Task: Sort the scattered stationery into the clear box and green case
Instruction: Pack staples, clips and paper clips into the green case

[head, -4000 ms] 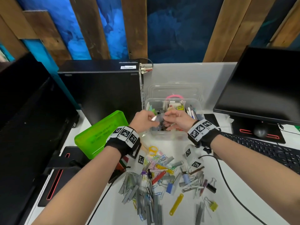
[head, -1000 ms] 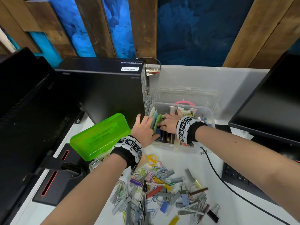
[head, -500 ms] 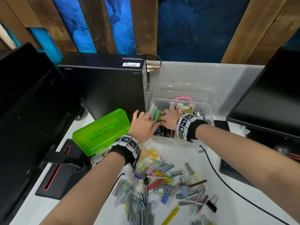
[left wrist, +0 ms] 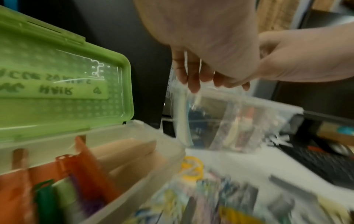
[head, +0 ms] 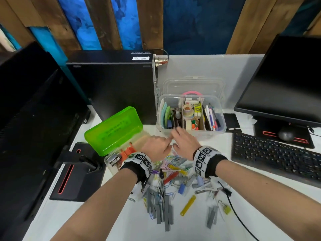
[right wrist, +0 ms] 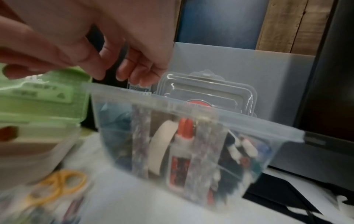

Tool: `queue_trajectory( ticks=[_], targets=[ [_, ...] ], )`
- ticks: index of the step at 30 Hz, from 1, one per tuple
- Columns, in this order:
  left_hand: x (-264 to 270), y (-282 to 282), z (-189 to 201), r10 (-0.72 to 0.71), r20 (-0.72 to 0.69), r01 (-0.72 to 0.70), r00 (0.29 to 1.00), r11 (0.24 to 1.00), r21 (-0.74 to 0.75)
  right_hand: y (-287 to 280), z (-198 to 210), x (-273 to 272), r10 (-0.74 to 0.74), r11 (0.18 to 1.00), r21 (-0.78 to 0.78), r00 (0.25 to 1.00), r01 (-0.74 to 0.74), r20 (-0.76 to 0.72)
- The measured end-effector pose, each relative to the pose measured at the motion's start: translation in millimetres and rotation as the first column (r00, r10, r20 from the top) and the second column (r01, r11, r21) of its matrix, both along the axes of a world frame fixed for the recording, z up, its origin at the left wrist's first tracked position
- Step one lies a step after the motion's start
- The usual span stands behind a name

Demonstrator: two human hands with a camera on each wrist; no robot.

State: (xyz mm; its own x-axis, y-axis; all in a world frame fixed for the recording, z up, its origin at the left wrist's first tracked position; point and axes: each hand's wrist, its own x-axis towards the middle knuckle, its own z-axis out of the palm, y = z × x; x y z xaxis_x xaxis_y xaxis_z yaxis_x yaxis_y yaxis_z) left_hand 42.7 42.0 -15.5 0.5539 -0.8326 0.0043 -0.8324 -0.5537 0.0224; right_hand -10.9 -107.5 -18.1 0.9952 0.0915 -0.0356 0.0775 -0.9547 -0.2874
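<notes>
The clear box (head: 211,133) stands at the back of the desk, its compartments filled with sticky notes, tape, glue and pens. Left of it the green case (head: 112,129) stands with its lid raised, with orange and green items in its tray (left wrist: 134,163). Scattered stationery (head: 173,181) (paper clips, binder clips, staple bars) lies in front. My left hand (head: 157,146) and right hand (head: 182,140) hover side by side just in front of the box, above the pile. In the wrist views the left fingers (left wrist: 193,78) and right fingers (right wrist: 138,69) hang relaxed and hold nothing.
A black computer tower (head: 112,87) stands behind the case, and the box lid (head: 194,85) leans behind the box. A monitor (head: 286,84) and keyboard (head: 278,159) are at the right, another dark monitor (head: 26,119) at the left. A black cable (head: 234,211) crosses the desk.
Both hands have pulled back out of the clear box's left compartment toward me and now hover empty in front of it.
</notes>
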Motion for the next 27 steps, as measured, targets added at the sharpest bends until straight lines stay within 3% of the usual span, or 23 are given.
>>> queue_trajectory(
  ticks=[6, 12, 20, 27],
  targets=[
    [-6, 16, -18, -0.16, -0.01, 0.151, 0.987, 0.913, 0.378, 10, -51, -35, -0.023, 0.996, 0.071, 0.952, 0.047, -0.305],
    [-16, 25, -31, -0.209, -0.004, 0.179, 0.978, 0.83, 0.528, 23, -68, -50, -0.075, 0.992, 0.071, 0.946, 0.102, -0.315],
    [-29, 26, -42, -0.272, 0.095, 0.177, 0.958, 0.816, 0.551, 38, -69, -55, -0.003, 0.999, 0.036, 0.945, 0.016, -0.327],
    [-19, 28, -37, -0.19, -0.071, 0.2, 0.979, 0.848, 0.491, 36, -69, -54, 0.032, 0.999, -0.013, 0.929, -0.039, -0.369]
  ],
)
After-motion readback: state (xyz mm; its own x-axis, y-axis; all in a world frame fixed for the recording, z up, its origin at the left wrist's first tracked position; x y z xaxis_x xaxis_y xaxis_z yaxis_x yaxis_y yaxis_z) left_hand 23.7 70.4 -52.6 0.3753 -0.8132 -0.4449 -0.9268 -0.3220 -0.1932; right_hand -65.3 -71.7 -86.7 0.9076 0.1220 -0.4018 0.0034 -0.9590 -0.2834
